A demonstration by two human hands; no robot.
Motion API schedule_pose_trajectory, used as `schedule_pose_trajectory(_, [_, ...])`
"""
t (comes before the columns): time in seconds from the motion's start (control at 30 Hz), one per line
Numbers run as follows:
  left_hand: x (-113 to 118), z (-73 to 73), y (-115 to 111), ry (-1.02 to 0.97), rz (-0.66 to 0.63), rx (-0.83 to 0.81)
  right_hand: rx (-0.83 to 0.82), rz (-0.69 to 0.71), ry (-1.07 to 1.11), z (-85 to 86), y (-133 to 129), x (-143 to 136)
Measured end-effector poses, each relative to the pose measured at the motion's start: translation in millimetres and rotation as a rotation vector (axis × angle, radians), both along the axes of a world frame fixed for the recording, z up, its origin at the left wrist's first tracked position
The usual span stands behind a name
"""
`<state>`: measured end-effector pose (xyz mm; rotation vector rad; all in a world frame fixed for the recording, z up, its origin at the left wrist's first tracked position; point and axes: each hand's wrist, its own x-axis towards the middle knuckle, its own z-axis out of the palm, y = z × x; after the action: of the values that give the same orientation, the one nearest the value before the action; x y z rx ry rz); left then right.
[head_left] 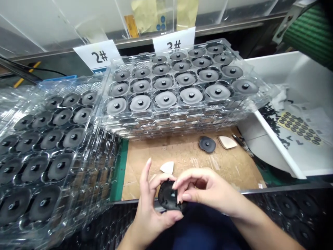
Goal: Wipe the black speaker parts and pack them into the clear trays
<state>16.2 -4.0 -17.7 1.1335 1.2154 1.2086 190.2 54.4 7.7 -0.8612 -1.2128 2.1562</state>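
Note:
My left hand [153, 205] grips a black rounded part [166, 196] by its edges, thumb below and fingers above. My right hand [208, 191] reaches over the same part from the right, its fingers bent together at the part's right side; whatever is between its fingertips is too small to make out. Just behind my left fingers, a white wedge-shaped piece [168, 167] lies on the brown cardboard [145, 149]. Farther back on the cardboard are a dark disc with a central knob [207, 144] and a second white wedge [227, 142].
Stacked clear trays [166, 116] of dark discs stand behind the cardboard, with another stack [85, 166] at the left. A white bin [281, 149] at the right holds small black pieces and a yellow sticker sheet [299, 128]. A tool [243, 144] lies beside it.

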Motion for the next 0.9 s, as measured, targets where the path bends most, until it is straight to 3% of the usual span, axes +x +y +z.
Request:
schedule_pose_trajectory(0.1, [-5, 4.6, 0, -0.066, -0.096, -0.087, -0.121, 0.041, 0.096, 5.2, 5, -3])
schedule_pose_trajectory(0.2, [-9, 9.2, 2, -0.060, -0.265, -0.147, -0.157, 0.095, 0.120, 7.7, 5, -5])
schedule_pose_trajectory(0.3, [-10, 12.2, 5, -0.047, -0.349, -0.181, -0.177, 0.126, 0.141, 5.8, 4, -3])
schedule_pose_trajectory(0.53, [-6, 10.4, 8, -0.065, -0.392, -0.196, -0.150, 0.129, 0.117, 1.0, 2, 7])
schedule_pose_trajectory(0.9, [1, 1.1, 11, 0.049, -0.296, -0.159, -0.163, -0.019, 0.004, -17.6, -5, 17])
